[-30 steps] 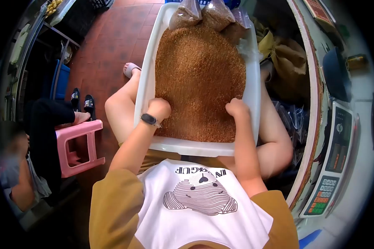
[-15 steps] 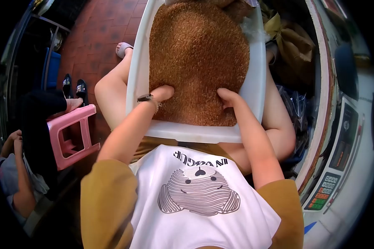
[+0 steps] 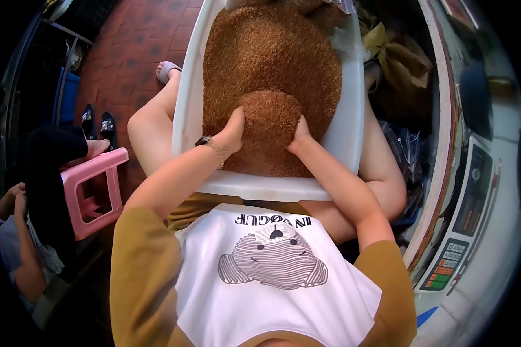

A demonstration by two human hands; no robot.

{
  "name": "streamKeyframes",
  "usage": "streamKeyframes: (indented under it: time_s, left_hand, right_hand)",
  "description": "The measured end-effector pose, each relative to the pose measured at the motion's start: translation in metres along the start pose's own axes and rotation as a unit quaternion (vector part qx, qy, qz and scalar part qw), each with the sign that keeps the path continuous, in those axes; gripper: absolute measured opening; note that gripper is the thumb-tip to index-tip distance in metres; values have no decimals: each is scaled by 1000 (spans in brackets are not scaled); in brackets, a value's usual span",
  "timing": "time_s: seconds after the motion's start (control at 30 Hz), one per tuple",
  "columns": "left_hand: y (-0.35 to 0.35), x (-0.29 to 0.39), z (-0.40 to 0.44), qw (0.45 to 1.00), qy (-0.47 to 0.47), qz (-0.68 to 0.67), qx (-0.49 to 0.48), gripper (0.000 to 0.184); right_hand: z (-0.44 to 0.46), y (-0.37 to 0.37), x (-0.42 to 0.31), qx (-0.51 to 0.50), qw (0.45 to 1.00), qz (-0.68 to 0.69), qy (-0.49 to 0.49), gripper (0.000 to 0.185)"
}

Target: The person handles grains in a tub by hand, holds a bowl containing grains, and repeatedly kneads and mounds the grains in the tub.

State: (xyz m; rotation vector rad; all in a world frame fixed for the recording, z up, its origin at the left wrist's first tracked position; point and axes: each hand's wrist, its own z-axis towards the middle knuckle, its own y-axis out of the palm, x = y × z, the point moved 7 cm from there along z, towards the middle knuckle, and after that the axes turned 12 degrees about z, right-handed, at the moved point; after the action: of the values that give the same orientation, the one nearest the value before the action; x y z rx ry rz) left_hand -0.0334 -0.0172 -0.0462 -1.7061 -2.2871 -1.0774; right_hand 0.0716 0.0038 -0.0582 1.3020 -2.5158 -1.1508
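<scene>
A large mass of reddish-brown, fine dried shreds or grains (image 3: 272, 52) fills much of a long white plastic tub (image 3: 255, 186) across my lap. At the near end, my left hand (image 3: 234, 132) and my right hand (image 3: 299, 136) press in from either side of a rounded mound (image 3: 269, 113) of the same stuff. Both hands are cupped round it, thumbs up, with most fingers buried under the mound and hidden. A dark watch (image 3: 203, 140) and a chain bracelet are on my left wrist.
At the left, a person in dark trousers sits near a pink plastic stool (image 3: 92, 196), hands together. Clear plastic bags lie at the tub's far end. On the right are a brown sack (image 3: 408, 63), dark plastic bags and a counter with a digital scale (image 3: 448, 260).
My hands have come closer together and pushed up a rounded mound between them. Earlier they were further apart, fingers sunk in the brown stuff. The view has shifted slightly.
</scene>
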Motion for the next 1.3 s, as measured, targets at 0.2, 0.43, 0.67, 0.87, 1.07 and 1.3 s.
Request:
streamKeyframes:
  time_s: [0.2, 0.43, 0.67, 0.87, 1.07, 1.3]
  left_hand:
    - [23, 74, -14, 986, 140, -91, 12, 40]
    - [13, 146, -21, 925, 320, 173, 113, 37]
    - [-11, 120, -49, 527, 443, 600, 407, 33]
    - [-5, 106, -48, 473, 467, 643, 381, 26]
    - [-9, 88, -76, 495, 524, 574, 389, 34]
    - [30, 83, -47, 465, 508, 675, 264, 19]
  right_hand:
    - [-23, 63, -56, -34, 991, 66, -114, 38]
    - [-24, 100, -124, -56, 973, -14, -224, 33]
    - [-26, 25, -123, 123, 711, -479, -499, 21]
    - [-14, 53, -104, 22, 542, -585, -602, 10]
    - [-57, 96, -29, -64, 533, -671, -512, 13]
    - [-44, 92, -32, -51, 424, -783, -453, 20]
